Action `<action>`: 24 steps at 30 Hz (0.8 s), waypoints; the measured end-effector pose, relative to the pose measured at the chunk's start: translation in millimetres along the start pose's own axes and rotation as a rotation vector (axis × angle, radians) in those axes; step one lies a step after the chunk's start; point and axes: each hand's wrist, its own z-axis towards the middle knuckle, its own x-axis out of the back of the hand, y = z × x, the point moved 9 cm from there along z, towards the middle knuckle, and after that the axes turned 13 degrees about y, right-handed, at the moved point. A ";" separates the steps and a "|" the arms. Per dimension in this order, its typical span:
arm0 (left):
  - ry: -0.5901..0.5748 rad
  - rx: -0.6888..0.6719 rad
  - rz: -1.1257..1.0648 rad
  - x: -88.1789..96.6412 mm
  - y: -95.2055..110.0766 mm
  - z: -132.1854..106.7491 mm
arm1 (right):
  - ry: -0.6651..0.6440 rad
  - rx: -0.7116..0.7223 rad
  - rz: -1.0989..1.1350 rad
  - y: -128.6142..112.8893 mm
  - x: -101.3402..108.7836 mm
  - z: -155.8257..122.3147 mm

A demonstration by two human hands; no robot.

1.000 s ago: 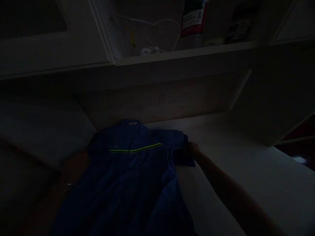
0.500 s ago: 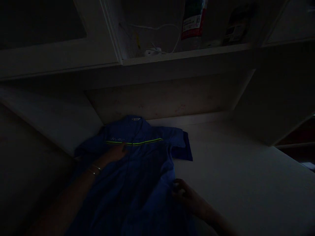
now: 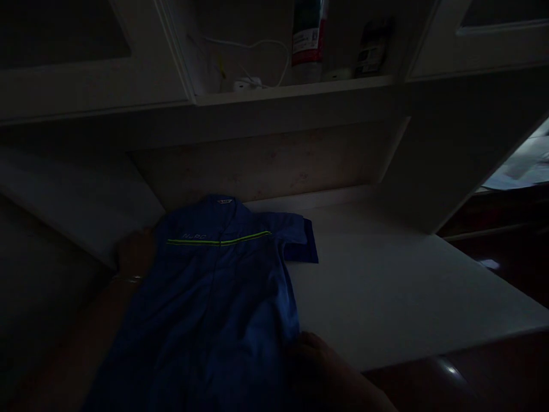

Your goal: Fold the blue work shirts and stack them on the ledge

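Observation:
A blue work shirt (image 3: 223,286) with a yellow-green chest stripe lies face up on a white counter (image 3: 386,280), its collar toward the back wall. My left hand (image 3: 135,252), a bracelet on its wrist, rests at the shirt's left shoulder edge; the dark hides its fingers. At the lower right side of the shirt, near the counter's front edge, my right hand (image 3: 315,357) touches the fabric with fingers curled. The scene is very dim.
An open shelf (image 3: 295,88) above the counter holds a white cable, a bottle with a red label (image 3: 306,34) and small items. Cabinet doors flank it. The counter's front edge (image 3: 450,349) runs at the right, with dark floor beyond.
My left hand moved from the shirt's chest to its left shoulder edge. The right hand slid from the right sleeve down along the shirt's side toward me.

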 end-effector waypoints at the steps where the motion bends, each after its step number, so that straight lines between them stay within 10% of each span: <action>1: 0.023 -0.032 0.027 1.9 10.9 -5.2 | 0.019 0.018 -0.017 -0.9 1.7 -1.2; 7: -0.050 -0.183 -0.138 -16.7 96.0 -67.5 | 0.376 -0.070 0.022 36.4 64.2 18.0; 13: -0.154 0.071 -0.345 -77.5 105.8 -138.9 | 0.725 -0.339 -0.365 122.5 157.3 42.3; 24: -0.295 0.276 -0.481 -116.6 82.2 -151.8 | 0.621 -0.411 -0.567 148.2 153.1 54.9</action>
